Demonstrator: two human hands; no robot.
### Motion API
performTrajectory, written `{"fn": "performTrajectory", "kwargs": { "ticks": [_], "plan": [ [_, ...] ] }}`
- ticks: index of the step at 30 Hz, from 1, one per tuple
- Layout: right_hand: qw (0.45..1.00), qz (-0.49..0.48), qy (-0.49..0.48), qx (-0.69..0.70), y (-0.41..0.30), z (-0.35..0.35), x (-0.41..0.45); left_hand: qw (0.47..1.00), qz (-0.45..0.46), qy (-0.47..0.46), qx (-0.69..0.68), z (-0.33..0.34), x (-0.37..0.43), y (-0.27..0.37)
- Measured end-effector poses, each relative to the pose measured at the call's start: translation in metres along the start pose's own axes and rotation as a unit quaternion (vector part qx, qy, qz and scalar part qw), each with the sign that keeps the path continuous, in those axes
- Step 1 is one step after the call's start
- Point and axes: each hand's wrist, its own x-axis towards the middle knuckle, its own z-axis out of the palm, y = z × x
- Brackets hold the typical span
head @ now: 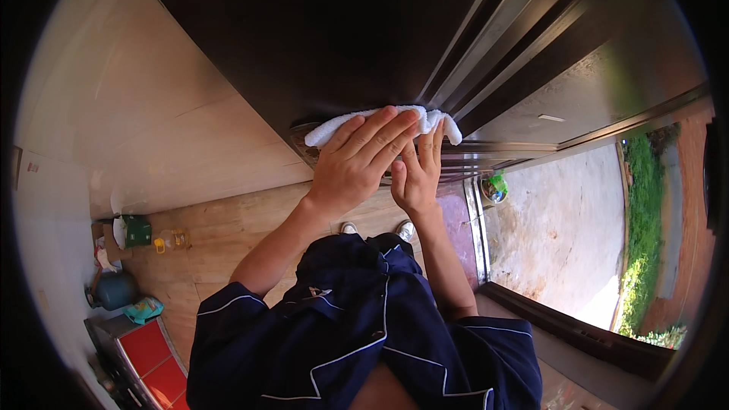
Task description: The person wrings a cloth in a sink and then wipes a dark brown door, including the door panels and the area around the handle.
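A folded white terry cloth (336, 128) lies pressed against the glossy dark door (353, 28) in front of me. My left hand (356, 165) is flat over the cloth, its fingers side by side and pointing up and to the right. Close beside it, my right hand (420, 173) holds the cloth's right part with its fingertips, which are partly hidden by the cloth. Raised mouldings (484, 40) run up the door just right of the cloth. Below the left end of the cloth, a dark fitting on the door is mostly covered.
A pale wall (188, 108) rises at the left. Along it stand a green box (136, 230), plastic bottles (172, 240), a blue-grey gas cylinder (114, 290) and a red-fronted cabinet (149, 353). At the right, a doorway threshold (477, 228) borders a concrete yard (558, 228) with a bucket (493, 189).
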Motion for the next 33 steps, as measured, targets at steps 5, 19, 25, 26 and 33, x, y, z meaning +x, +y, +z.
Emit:
{"fn": "performTrajectory", "kwargs": {
  "ticks": [5,19,25,26,33],
  "plan": [
    [0.999,0.023,-0.019,0.023,0.03,0.015,-0.045,0.99,-0.02,-0.122,-0.072,0.016,-0.012,0.021],
    [0.989,-0.033,-0.133,-0.056,0.092,-0.007,-0.076,0.965,-0.005,-0.264,-0.004,0.04,-0.015,0.042],
    [0.984,-0.02,-0.17,-0.051,0.143,-0.058,-0.089,0.96,-0.001,-0.278,-0.017,0.089,-0.002,0.088],
    [0.984,-0.027,-0.167,-0.056,0.152,-0.07,-0.09,0.961,0.031,-0.274,0.034,0.112,-0.013,0.095],
    [0.966,-0.023,-0.252,-0.055,0.204,-0.117,-0.104,0.978,0.076,-0.146,0.124,0.187,-0.018,0.13]
  ]
}}
